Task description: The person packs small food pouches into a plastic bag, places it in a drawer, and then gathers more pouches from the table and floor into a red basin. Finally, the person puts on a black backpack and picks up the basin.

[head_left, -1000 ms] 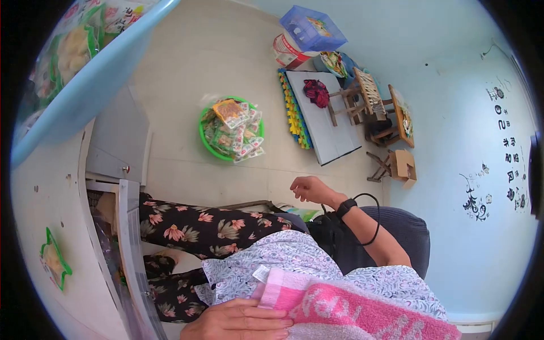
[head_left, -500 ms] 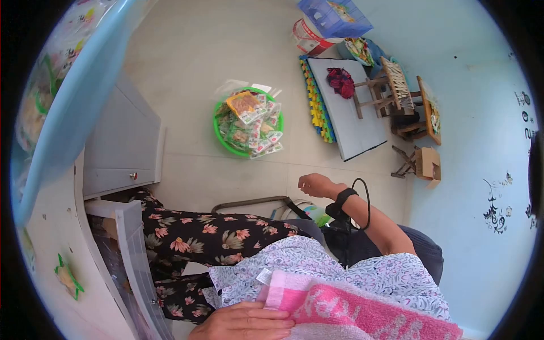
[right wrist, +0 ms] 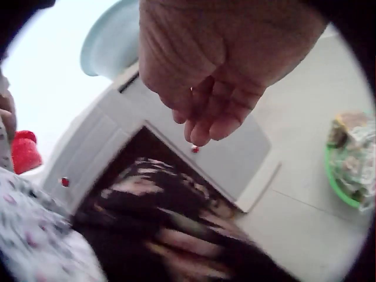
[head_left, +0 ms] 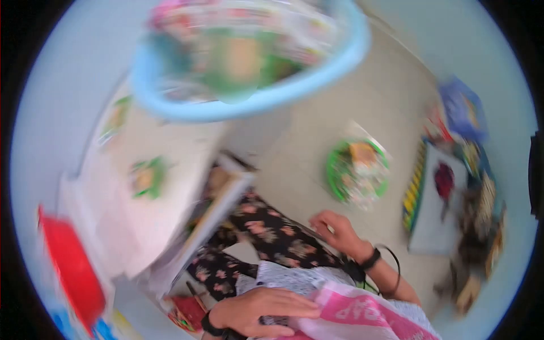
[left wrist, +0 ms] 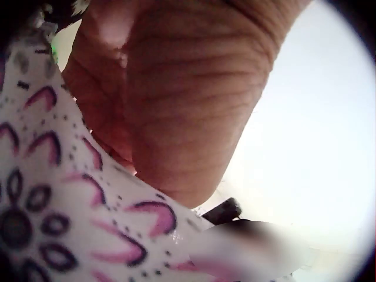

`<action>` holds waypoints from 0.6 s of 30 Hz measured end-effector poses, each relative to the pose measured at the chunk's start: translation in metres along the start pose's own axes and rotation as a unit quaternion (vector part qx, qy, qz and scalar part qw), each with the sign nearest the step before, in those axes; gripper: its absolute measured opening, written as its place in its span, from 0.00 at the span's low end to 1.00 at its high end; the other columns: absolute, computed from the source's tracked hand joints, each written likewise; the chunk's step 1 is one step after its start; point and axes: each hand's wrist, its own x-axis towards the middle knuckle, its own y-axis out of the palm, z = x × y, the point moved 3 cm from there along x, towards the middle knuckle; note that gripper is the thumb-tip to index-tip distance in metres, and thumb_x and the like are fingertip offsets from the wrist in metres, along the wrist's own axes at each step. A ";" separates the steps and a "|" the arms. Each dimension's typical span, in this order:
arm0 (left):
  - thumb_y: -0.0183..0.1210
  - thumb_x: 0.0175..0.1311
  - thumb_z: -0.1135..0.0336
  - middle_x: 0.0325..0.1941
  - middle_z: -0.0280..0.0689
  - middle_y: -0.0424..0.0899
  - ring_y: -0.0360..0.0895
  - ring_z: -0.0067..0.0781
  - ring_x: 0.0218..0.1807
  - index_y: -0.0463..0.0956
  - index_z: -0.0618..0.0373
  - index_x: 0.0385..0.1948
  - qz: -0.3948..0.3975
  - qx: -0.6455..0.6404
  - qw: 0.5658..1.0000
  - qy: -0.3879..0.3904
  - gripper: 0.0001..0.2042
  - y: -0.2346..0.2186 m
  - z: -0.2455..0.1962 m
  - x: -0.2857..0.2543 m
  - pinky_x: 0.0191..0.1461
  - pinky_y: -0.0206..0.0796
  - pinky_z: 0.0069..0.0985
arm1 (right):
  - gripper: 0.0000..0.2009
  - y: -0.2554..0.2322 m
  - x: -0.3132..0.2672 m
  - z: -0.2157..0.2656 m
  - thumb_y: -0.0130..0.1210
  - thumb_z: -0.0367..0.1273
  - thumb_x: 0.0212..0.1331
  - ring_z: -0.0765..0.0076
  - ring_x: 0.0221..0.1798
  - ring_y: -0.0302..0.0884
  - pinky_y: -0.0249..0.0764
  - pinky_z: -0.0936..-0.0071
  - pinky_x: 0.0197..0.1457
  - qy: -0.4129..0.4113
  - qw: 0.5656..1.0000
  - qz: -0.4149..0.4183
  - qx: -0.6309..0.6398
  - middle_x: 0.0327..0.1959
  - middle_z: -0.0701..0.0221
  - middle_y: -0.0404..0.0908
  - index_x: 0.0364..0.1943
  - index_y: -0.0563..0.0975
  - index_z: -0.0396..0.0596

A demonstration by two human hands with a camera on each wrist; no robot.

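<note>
My left hand (head_left: 263, 310) lies with fairly straight fingers at the edge of a pink and white towel (head_left: 362, 314) on my lap. In the left wrist view its palm side is close to the patterned shirt (left wrist: 64, 217). My right hand (head_left: 337, 235) hangs in the air over the floral trousers (head_left: 275, 224), its fingers loosely curled around nothing. Beyond it on the floor stands a green basket (head_left: 334, 184) heaped with small packaged food packets (head_left: 365, 164). The head view is blurred.
A light blue basin (head_left: 226, 110) of packets is by the white table (head_left: 175, 136), where a green-edged packet (head_left: 148, 177) lies. Below the tabletop juts an open drawer (head_left: 218, 207). A red container (head_left: 73, 266) is at left; mats (head_left: 436, 226) and stools (head_left: 473, 226) at right.
The head view has swung left, bringing the blue basin to the top middle and a red container into sight. The left hand stays at the towel; the right still hangs with nothing in it.
</note>
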 end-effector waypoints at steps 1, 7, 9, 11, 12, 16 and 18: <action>0.63 0.72 0.65 0.71 0.48 0.78 0.74 0.51 0.72 0.72 0.63 0.70 -0.026 -0.002 1.000 0.008 0.27 0.001 0.004 -0.005 0.73 0.65 0.43 | 0.07 0.007 0.012 0.020 0.57 0.24 0.67 0.50 0.37 0.83 0.79 0.61 0.41 -0.055 0.998 0.025 0.002 0.36 0.62 0.84 0.45 0.82 0.47; 0.63 0.71 0.65 0.69 0.48 0.80 0.75 0.51 0.70 0.72 0.64 0.69 -0.231 -0.003 0.973 -0.026 0.26 -0.006 0.013 -0.057 0.73 0.65 0.41 | 0.14 0.042 0.060 0.107 0.62 0.20 0.54 0.54 0.37 0.85 0.81 0.61 0.37 -0.264 0.954 0.141 -0.009 0.35 0.64 0.85 0.45 0.83 0.46; 0.63 0.71 0.65 0.67 0.48 0.81 0.77 0.49 0.68 0.75 0.63 0.68 -0.287 -0.019 0.957 -0.033 0.24 -0.005 0.015 -0.075 0.73 0.65 0.40 | 0.17 0.055 0.068 0.132 0.63 0.20 0.50 0.54 0.38 0.86 0.82 0.61 0.38 -0.308 0.936 0.168 -0.012 0.37 0.65 0.85 0.46 0.83 0.47; 0.63 0.71 0.66 0.64 0.47 0.83 0.80 0.46 0.65 0.76 0.63 0.66 -0.353 -0.018 0.935 -0.042 0.23 0.003 0.000 -0.093 0.69 0.69 0.38 | 0.21 0.064 0.081 0.162 0.64 0.19 0.45 0.54 0.39 0.86 0.82 0.62 0.39 -0.368 0.908 0.198 -0.026 0.40 0.65 0.86 0.47 0.83 0.48; 0.63 0.71 0.67 0.63 0.46 0.84 0.81 0.45 0.64 0.77 0.64 0.65 -0.379 -0.021 0.924 -0.044 0.22 0.006 -0.002 -0.101 0.67 0.71 0.37 | 0.20 0.070 0.086 0.170 0.63 0.18 0.46 0.53 0.37 0.85 0.81 0.62 0.37 -0.376 0.906 0.194 -0.023 0.39 0.63 0.85 0.47 0.83 0.46; 0.63 0.69 0.73 0.55 0.44 0.89 0.87 0.34 0.51 0.79 0.62 0.61 -0.521 0.002 0.854 0.011 0.18 0.026 -0.016 -0.143 0.54 0.77 0.29 | 0.18 0.099 0.097 0.193 0.62 0.16 0.50 0.52 0.39 0.84 0.80 0.61 0.41 -0.390 0.911 0.125 -0.041 0.41 0.62 0.85 0.47 0.82 0.44; 0.62 0.69 0.74 0.51 0.43 0.90 0.88 0.31 0.45 0.81 0.62 0.58 -0.592 0.032 0.805 0.033 0.16 0.035 -0.024 -0.160 0.49 0.77 0.26 | 0.16 0.109 0.102 0.196 0.62 0.17 0.52 0.52 0.43 0.83 0.79 0.60 0.45 -0.384 0.919 0.054 -0.072 0.44 0.62 0.84 0.46 0.82 0.44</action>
